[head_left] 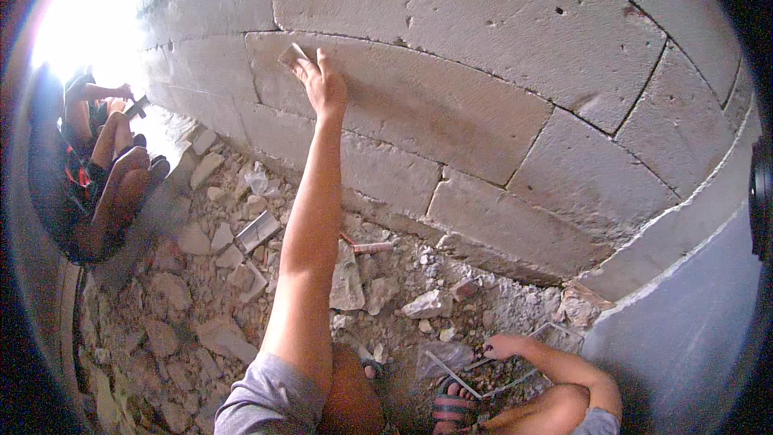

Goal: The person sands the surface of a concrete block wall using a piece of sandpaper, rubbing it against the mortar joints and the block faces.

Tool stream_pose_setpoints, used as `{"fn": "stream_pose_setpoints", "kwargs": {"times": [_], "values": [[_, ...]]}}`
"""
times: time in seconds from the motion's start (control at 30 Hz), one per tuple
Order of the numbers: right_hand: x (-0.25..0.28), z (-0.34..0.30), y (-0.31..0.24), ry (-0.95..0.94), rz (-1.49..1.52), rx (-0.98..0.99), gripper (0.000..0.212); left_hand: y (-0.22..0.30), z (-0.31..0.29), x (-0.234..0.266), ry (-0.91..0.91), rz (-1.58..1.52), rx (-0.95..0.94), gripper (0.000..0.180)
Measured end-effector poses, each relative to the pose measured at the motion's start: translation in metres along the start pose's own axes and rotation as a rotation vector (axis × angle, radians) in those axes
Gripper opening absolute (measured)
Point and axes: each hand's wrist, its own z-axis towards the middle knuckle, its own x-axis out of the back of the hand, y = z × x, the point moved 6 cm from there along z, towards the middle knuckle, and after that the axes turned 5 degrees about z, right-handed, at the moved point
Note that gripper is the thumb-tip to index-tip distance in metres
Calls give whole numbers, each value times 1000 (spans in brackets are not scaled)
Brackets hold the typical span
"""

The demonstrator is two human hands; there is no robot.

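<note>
My left arm reaches up across the middle to the block wall (451, 109). In my left hand (326, 90), a small flat tan-grey piece (294, 55) is pinched against the face of a block; its exact kind is not clear. Low on the right, my right hand (503, 346) hangs near the ground with its fingers curled. Beside and below it lies a thin light-coloured rectangular frame (503, 389), partly covered by my forearm. Whether those curled fingers hold the frame or something small, I cannot make out.
Broken stone and rubble (173, 294) cover the ground along the wall. A short grey channel-shaped piece (258, 231) and a clear plastic bag (447, 357) lie among it. Another person (109, 161) sits at the far left with a dark tool (138, 107). A smooth grey surface (676, 306) rises at right.
</note>
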Motion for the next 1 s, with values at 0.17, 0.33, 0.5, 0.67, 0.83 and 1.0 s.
{"fn": "stream_pose_setpoints", "kwargs": {"times": [0.17,0.33,0.5,0.67,0.83,1.0], "values": [[-28,18,36,14,-25,-15,39,73,-54,-6,-98,-136,42,85],[-10,9,14,-24,-11,-32,41,162,-132,-35,-264,14,-429,88],[11,9,-16,0,-37,34,40,193,-195,-47,-564,81,-684,89],[-2,28,-1,28,-87,44,39,173,-166,-45,-502,80,-651,83],[1,11,-11,-10,-32,43,39,150,-99,-27,-168,110,-518,82],[6,1,-10,13,16,-30,37,46,-30,-27,37,775,-444,78]]}}
